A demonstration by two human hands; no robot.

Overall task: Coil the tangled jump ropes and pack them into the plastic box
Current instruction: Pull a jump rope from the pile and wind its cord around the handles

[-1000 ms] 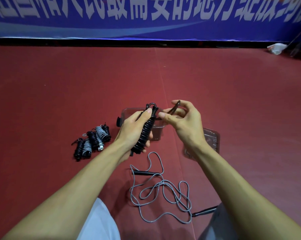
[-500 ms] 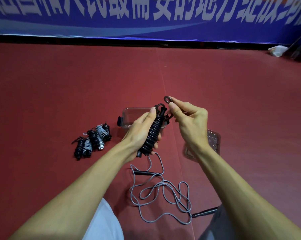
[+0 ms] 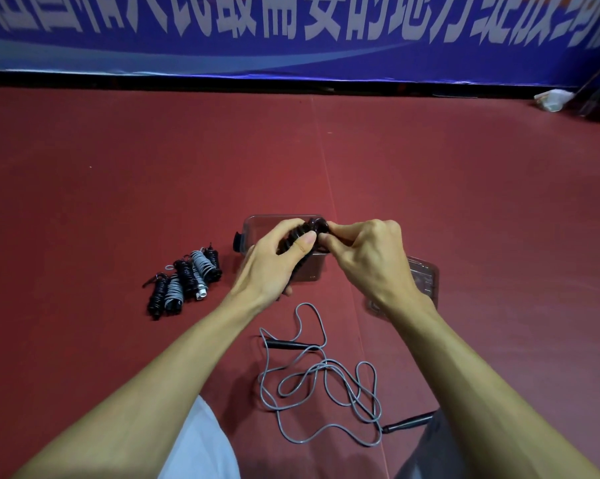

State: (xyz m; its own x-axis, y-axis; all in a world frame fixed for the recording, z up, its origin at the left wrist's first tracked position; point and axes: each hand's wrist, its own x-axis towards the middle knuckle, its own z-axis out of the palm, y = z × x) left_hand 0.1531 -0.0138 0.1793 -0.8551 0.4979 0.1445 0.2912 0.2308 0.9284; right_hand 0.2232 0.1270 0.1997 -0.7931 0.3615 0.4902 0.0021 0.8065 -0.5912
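Evidently the black jump rope (image 3: 312,225) is at its tie-off stage. The left grip (image 3: 274,261) is wrapped around the body of the wound bundle with the thumb pressed across it, so the turns cannot spring loose. The right grip (image 3: 367,257) pinches the loop at the bundle's far end between thumb and fingertips, seemingly to tuck or cinch the tail. Both grips are closed on this one rope; how the tail passes through the loop is hidden behind the fingers.

The bundle is held up off the floor (image 3: 464,202), right in front of the open plastic box (image 3: 257,233), which stands just beyond and below the two grips. Working there probably leaves only a short drop once the end is locked. The clear lid (image 3: 426,274) lies flat just to the right of the right grip's wrist, away from the box's opening.

Well to the left of the left grip lies a pile of finished bundles (image 3: 184,281), black and grey, on the floor rather than in the box, so packing looks not yet begun. On the near side of both grips a grey rope (image 3: 326,382) sprawls in loose tangles, likely the next one to coil. If the left grip slackened before the tail is secured, the turns would probably unwind.
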